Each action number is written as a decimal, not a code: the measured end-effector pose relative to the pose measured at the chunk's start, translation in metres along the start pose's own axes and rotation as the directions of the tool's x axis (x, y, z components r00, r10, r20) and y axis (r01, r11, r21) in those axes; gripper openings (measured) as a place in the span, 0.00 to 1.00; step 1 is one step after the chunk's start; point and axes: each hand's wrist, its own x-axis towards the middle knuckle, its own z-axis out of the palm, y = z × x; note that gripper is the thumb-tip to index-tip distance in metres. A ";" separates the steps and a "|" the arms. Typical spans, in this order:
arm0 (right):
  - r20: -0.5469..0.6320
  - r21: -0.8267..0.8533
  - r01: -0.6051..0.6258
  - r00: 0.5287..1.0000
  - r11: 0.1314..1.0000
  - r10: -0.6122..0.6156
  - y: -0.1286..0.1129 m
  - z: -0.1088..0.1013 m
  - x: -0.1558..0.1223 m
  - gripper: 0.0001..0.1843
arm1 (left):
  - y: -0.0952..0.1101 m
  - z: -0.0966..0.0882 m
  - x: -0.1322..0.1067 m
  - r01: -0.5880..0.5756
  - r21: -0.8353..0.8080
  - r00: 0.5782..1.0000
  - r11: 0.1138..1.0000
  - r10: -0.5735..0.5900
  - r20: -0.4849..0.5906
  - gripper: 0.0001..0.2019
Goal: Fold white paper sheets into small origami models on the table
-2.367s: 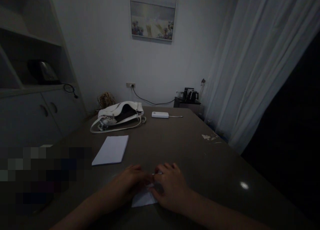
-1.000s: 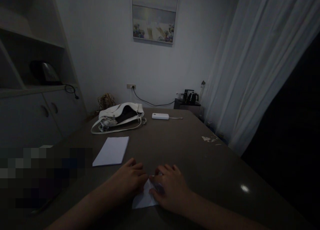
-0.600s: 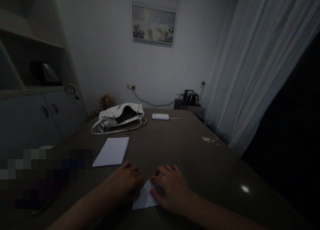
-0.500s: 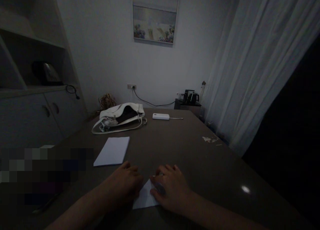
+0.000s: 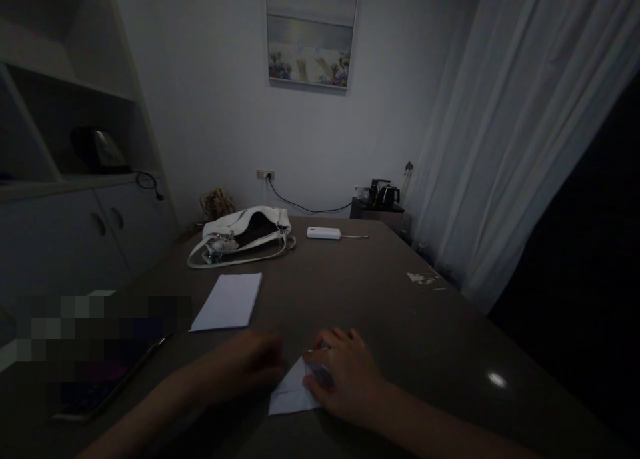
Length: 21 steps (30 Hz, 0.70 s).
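Head view | folded white paper [image 5: 291,398] flat on dark table [image 5: 400,326], 6 o'clock | right hand [image 5: 345,379] palm down, fingers spread on it | left hand [image 5: 240,369] just beside at 9, blurred, grip unreadable | paper stack [image 5: 227,301] at 11, white handbag [image 5: 243,231] beyond | power bank [image 5: 323,233] at 12 | curtain [image 5: 500,146] at 2 | framed picture [image 5: 313,32] on wall at 12

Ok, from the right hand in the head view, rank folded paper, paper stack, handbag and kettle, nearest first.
1. Folded paper, touching the right hand.
2. Paper stack, ahead to the left.
3. Handbag, farther back, left.
4. Kettle, beyond the table.
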 end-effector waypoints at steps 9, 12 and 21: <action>-0.008 0.024 -0.042 0.999 0.999 0.042 -0.001 0.001 0.002 0.13 | 0.014 0.019 0.034 -0.080 0.412 0.933 0.908 0.214 -0.291 0.04; -0.009 0.041 -0.057 0.998 0.998 0.057 0.000 0.002 0.003 0.14 | 0.009 0.022 0.036 -0.132 0.498 0.913 0.857 0.302 -0.276 0.06; -0.008 0.093 -0.087 0.996 0.992 0.088 0.002 0.004 0.003 0.16 | 0.002 0.024 0.035 -0.197 0.601 0.873 0.774 0.418 -0.252 0.09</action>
